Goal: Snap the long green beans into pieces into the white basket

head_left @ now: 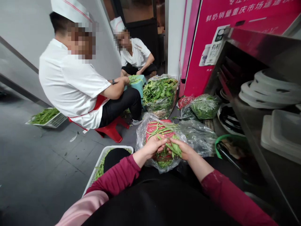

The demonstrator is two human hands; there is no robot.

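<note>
Several green beans (176, 148) are bunched in my right hand (182, 148), whose fingers are wrapped round them. My left hand (154, 146) meets it from the left, thumb and fingers pinched at the end of a bean. Both hands are above a clear plastic bag (142, 135) that lies open around a red surface (150, 127). More long green beans (162, 128) lie on the red surface beyond my fingers. Green scraps (164, 164) show in the bag below my hands.
A white basket (92, 179) of beans stands by my left leg. Two people in white sit ahead, one on a red stool (114, 131). Bagged leafy greens (161, 91) stand ahead. A metal shelf (254, 125) with trays and a green basin (217, 146) are at right.
</note>
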